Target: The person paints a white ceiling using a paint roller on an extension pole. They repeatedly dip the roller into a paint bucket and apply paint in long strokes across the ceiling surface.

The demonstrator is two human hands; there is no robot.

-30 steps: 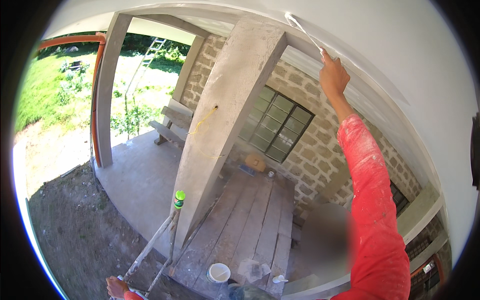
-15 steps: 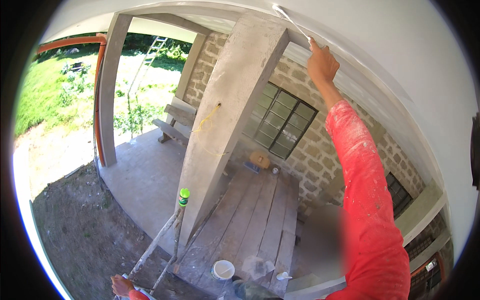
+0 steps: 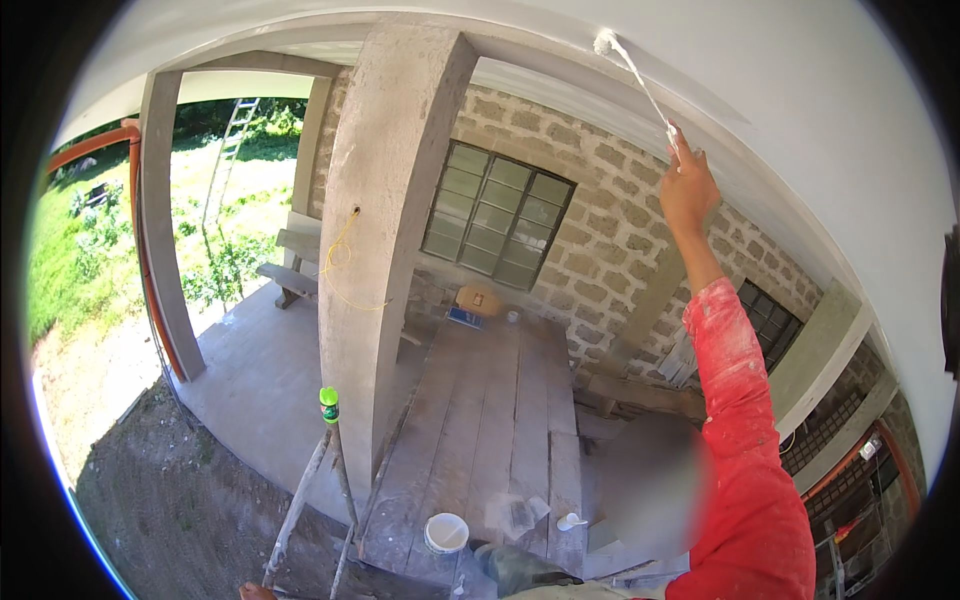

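Note:
High on the right, my right hand [image 3: 690,190] is closed round the handle of a small paint roller [image 3: 638,80]. Its thin, paint-coated stem leads up to a fuzzy white head at the white ceiling [image 3: 780,90], just beyond a grey beam. At the lower edge only a small part of my left hand [image 3: 257,592] shows, beside a paint-spattered pole [image 3: 297,515]; its fingers are out of sight. A bright green bottle top [image 3: 329,402] sits where two poles meet. Below stands a white bucket [image 3: 446,533] with white stuff inside.
A concrete column [image 3: 385,170] rises left of centre, with a yellow wire [image 3: 342,262] hanging from it. Below lies a plank platform [image 3: 470,420] bearing a crumpled plastic sheet [image 3: 515,515], a small white cup [image 3: 570,522] and a yellow container [image 3: 478,298]. A blurred patch hides part of the right side.
The view has swung right, so the column sits further left. My right hand and the roller have shifted right along the ceiling's edge. The left hand has slipped mostly out of view.

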